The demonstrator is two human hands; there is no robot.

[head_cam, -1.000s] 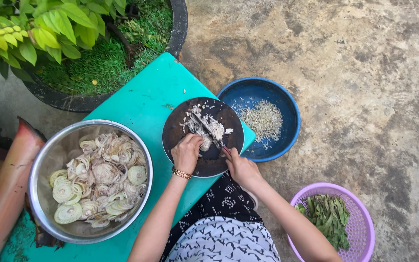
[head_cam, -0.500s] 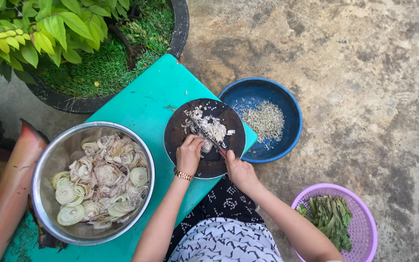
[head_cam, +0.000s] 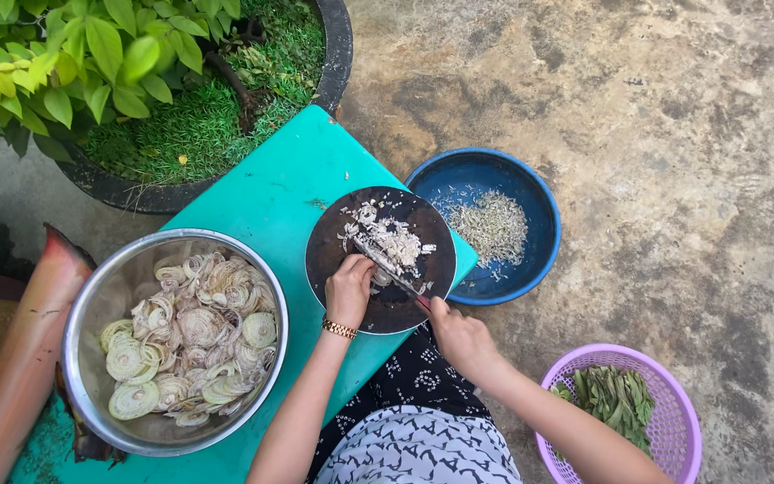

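On the round dark chopping board (head_cam: 387, 309), left hand (head_cam: 348, 289) curled over the pale chopped bits (head_cam: 393, 240), fingertips tucked, pinning them. Right hand (head_cam: 461, 338) closed round the handle of a knife (head_cam: 393, 267), blade laid across the heap. Best kept so: knuckles ahead of the edge, short strokes, heap gathered centrally, away from the blue bowl (head_cam: 530, 260) and the steel bowl (head_cam: 82, 358) of slices.

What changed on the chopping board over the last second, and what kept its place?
The knife swung its blade slightly across the chopped white pile while the right hand kept its grip. The left hand stayed pressed at the pile's near edge. Dark round board, steel bowl, blue bowl and purple basket stayed put.
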